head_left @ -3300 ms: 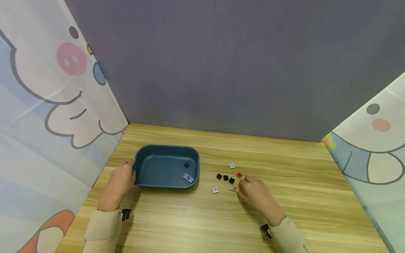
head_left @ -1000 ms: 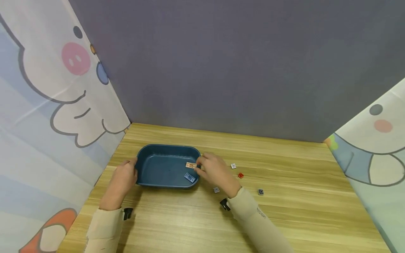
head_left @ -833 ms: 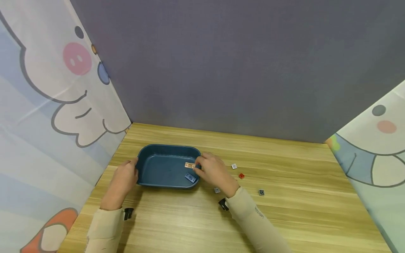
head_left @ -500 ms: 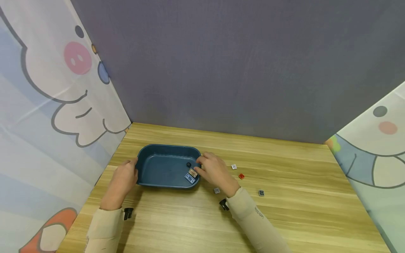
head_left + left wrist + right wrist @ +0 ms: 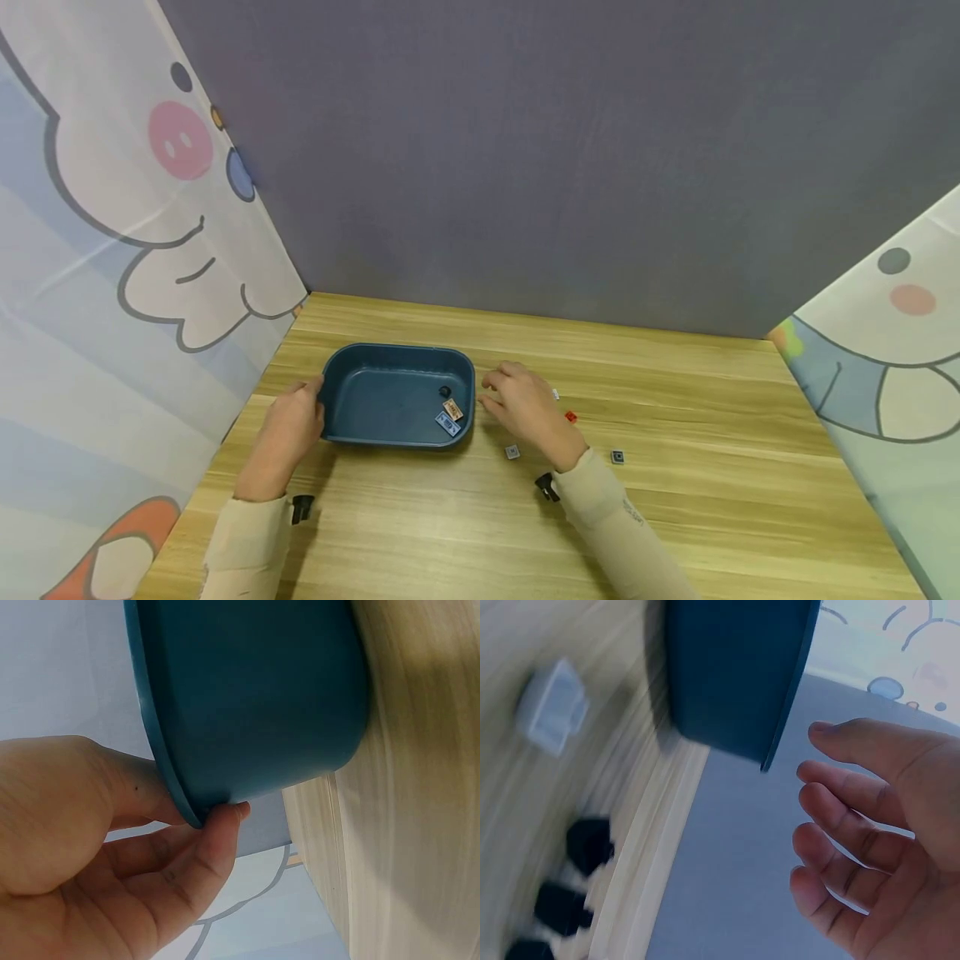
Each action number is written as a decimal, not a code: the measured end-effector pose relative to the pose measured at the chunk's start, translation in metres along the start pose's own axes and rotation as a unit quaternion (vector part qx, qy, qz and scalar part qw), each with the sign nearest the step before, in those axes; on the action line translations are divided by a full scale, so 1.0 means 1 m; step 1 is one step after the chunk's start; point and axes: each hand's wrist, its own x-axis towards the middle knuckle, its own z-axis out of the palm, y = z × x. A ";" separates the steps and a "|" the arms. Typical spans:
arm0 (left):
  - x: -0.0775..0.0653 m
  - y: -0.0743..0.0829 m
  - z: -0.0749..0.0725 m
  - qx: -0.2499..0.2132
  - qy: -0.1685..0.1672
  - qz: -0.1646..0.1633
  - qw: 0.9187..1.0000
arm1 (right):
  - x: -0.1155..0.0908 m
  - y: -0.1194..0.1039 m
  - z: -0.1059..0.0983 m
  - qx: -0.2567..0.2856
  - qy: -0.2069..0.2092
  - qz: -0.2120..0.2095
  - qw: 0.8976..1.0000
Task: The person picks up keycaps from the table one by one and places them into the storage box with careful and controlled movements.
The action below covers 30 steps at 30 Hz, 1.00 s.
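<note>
My left hand (image 5: 288, 433) grips the left rim of a dark blue plastic tray (image 5: 378, 408), thumb and fingers pinching its edge in the left wrist view. Just outside the tray's right side, my right hand (image 5: 528, 408) hovers with loosely bent fingers and nothing in them. Inside the tray, near its right end, lie a tan printed tile (image 5: 453, 409), a light blue printed tile (image 5: 447, 423) and a small round-looking black piece (image 5: 445, 391). The right wrist view shows the right fingers (image 5: 840, 802) spread apart, clear of the tray rim.
On the wooden table right of the tray are a white square tile (image 5: 512, 452), a red piece (image 5: 571, 417) and a dark grey square piece (image 5: 617, 457). Another white tile (image 5: 556, 394) is partly hidden. Black pieces (image 5: 589, 844) appear in the right wrist view.
My right hand carried the tan tile from the table into the tray and let it go beside the blue tile. Since then it has drawn back rightward. The left hand keeps its grip.
</note>
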 end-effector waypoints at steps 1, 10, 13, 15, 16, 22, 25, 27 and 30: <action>0.000 0.000 0.000 -0.001 -0.001 -0.001 1.000 | -0.002 0.003 -0.001 -0.003 0.000 0.003 1.000; 0.001 0.000 0.001 -0.002 -0.007 -0.007 1.000 | -0.017 0.027 -0.003 -0.020 0.010 0.021 1.000; 0.001 0.000 0.001 -0.003 -0.009 -0.007 1.000 | -0.022 0.032 -0.003 -0.025 0.009 0.021 0.999; 0.001 0.000 0.001 -0.004 -0.009 -0.006 1.000 | -0.025 0.035 -0.003 -0.029 0.009 0.020 0.999; 0.001 0.000 0.001 -0.003 -0.009 -0.005 1.000 | -0.027 0.036 -0.003 -0.029 0.008 0.019 0.999; 0.001 0.000 0.001 -0.003 -0.008 -0.003 1.000 | -0.035 0.040 -0.001 -0.031 -0.001 0.024 0.999; 0.001 0.001 0.000 -0.003 -0.010 -0.005 1.000 | -0.038 0.041 0.002 -0.029 -0.013 0.039 0.999; 0.001 0.001 0.000 -0.002 -0.012 -0.006 1.000 | -0.041 0.042 0.004 -0.027 -0.026 0.050 0.998; 0.001 0.002 0.000 -0.002 -0.014 -0.008 1.000 | -0.044 0.044 0.007 -0.023 -0.046 0.065 0.997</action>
